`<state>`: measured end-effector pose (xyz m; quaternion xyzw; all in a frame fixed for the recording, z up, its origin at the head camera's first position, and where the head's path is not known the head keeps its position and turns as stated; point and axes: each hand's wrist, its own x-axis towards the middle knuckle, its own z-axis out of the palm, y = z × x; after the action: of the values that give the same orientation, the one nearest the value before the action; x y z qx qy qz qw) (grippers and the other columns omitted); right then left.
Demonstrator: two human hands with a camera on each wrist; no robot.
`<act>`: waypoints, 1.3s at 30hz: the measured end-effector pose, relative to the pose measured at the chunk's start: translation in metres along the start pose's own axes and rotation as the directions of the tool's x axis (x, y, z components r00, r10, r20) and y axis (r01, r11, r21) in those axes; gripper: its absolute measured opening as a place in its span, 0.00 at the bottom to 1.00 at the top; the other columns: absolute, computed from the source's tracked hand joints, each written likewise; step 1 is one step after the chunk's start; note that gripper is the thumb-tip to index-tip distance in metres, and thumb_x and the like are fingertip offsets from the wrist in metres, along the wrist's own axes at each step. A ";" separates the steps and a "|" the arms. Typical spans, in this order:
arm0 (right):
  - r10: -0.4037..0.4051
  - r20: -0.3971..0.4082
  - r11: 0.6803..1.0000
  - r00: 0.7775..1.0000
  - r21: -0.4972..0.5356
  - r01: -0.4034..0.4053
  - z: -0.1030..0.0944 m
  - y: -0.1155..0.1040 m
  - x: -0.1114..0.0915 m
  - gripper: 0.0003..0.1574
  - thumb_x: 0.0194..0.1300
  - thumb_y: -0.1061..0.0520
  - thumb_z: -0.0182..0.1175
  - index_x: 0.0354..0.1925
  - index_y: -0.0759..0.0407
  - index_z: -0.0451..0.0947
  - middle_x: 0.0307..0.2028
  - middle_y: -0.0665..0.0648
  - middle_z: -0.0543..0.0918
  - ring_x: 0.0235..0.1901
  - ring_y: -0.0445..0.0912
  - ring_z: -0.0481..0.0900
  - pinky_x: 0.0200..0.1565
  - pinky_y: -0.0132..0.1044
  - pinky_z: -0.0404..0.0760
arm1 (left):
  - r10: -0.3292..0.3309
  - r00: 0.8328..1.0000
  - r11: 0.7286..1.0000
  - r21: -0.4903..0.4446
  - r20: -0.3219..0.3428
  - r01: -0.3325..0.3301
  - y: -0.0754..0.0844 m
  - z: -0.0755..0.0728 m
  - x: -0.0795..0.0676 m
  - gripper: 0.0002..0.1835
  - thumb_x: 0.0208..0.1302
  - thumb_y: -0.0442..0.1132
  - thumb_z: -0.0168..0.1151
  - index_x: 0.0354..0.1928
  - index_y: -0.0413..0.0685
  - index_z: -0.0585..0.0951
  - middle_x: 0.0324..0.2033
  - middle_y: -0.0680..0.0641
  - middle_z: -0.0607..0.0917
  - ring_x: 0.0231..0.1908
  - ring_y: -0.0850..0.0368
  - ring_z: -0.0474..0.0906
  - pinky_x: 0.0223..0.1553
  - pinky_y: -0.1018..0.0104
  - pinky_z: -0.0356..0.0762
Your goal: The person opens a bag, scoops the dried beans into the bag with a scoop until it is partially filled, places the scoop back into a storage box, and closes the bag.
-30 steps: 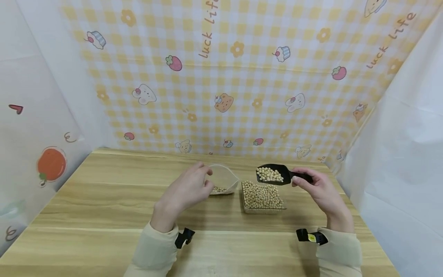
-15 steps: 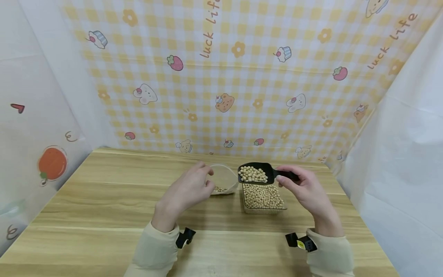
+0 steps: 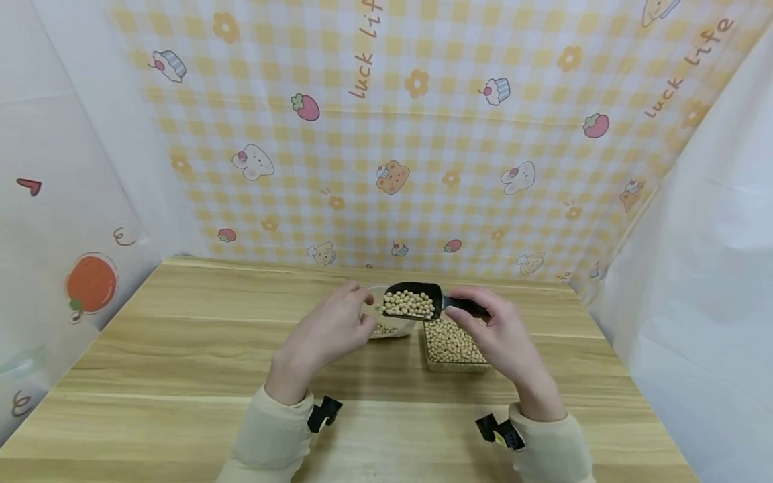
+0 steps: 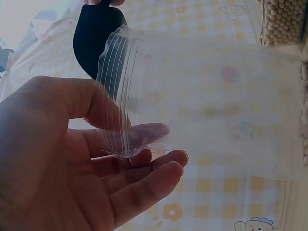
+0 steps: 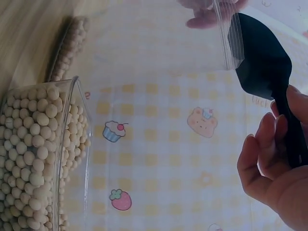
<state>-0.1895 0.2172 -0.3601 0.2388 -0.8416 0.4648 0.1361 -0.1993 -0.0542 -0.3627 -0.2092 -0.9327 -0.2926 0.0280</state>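
Observation:
My left hand (image 3: 326, 330) pinches the rim of a clear zip-lock bag (image 4: 207, 86) between thumb and index finger, keeping its mouth wide. The bag stands upright with a thin layer of soybeans (image 3: 386, 329) at its bottom. My right hand (image 3: 500, 335) grips the handle of a black scoop (image 5: 262, 55), thumb on top and fingers curled beneath. A heap of soybeans (image 3: 408, 304) fills the scoop, held about level. Its front end overlaps the bag's mouth in the head view. To the right of the bag stands a clear box (image 3: 457, 367) full of soybeans, partly hidden under my right hand.
The wooden table (image 3: 181, 376) runs back to a yellow-checked cloth (image 3: 338, 201) hung upright behind it. White sheets (image 3: 694, 268) close off both sides. A black camera mount (image 3: 501, 431) sits on each wrist.
My right hand has carried the loaded scoop leftward, from above the box to the bag's mouth. My left hand stays where it was, holding the bag.

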 end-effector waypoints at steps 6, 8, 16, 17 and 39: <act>-0.056 -0.010 0.996 0.998 -0.075 0.055 0.004 -0.002 0.000 0.16 0.63 0.59 0.65 0.51 0.57 0.82 0.45 0.50 0.83 0.41 0.43 0.80 0.41 0.35 0.81 | -0.002 1.000 1.000 0.006 0.000 0.002 0.001 -0.001 0.001 0.20 0.62 0.37 0.52 0.54 0.37 0.80 0.49 0.48 0.77 0.29 0.59 0.71 0.34 0.65 0.73; -0.090 -0.017 0.991 0.996 -0.103 0.088 0.005 -0.003 0.000 0.17 0.62 0.61 0.66 0.51 0.57 0.82 0.45 0.50 0.84 0.41 0.43 0.81 0.41 0.35 0.81 | -0.002 1.000 1.000 0.010 -0.001 0.002 0.002 -0.001 0.001 0.20 0.62 0.37 0.52 0.54 0.38 0.80 0.49 0.48 0.77 0.29 0.59 0.71 0.34 0.65 0.73; -0.225 -0.056 0.956 0.973 -0.206 0.210 0.010 -0.007 0.001 0.18 0.57 0.66 0.69 0.47 0.60 0.83 0.41 0.49 0.84 0.39 0.43 0.81 0.40 0.36 0.81 | 0.000 1.000 1.000 0.018 -0.001 0.000 0.001 0.000 0.000 0.19 0.62 0.37 0.53 0.53 0.38 0.80 0.48 0.48 0.77 0.30 0.59 0.71 0.34 0.66 0.72; -0.234 -0.059 0.951 0.970 -0.219 0.217 0.010 -0.007 0.001 0.18 0.57 0.66 0.69 0.47 0.60 0.83 0.41 0.49 0.84 0.38 0.42 0.81 0.39 0.36 0.80 | 0.000 1.000 1.000 0.016 0.000 0.000 0.001 0.000 0.000 0.20 0.62 0.37 0.53 0.53 0.37 0.80 0.48 0.48 0.77 0.30 0.59 0.71 0.34 0.66 0.72; -0.374 -0.054 0.886 0.926 -0.317 0.340 0.011 -0.012 0.001 0.16 0.56 0.66 0.69 0.45 0.61 0.84 0.35 0.51 0.82 0.30 0.40 0.77 0.32 0.28 0.74 | -0.006 1.000 1.000 0.015 0.004 0.006 0.001 0.000 0.001 0.19 0.63 0.37 0.53 0.53 0.38 0.80 0.49 0.48 0.77 0.28 0.59 0.70 0.32 0.65 0.72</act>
<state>-0.1840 0.2023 -0.3568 0.3392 -0.8351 0.3105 0.3019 -0.1999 -0.0535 -0.3618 -0.2070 -0.9354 -0.2854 0.0267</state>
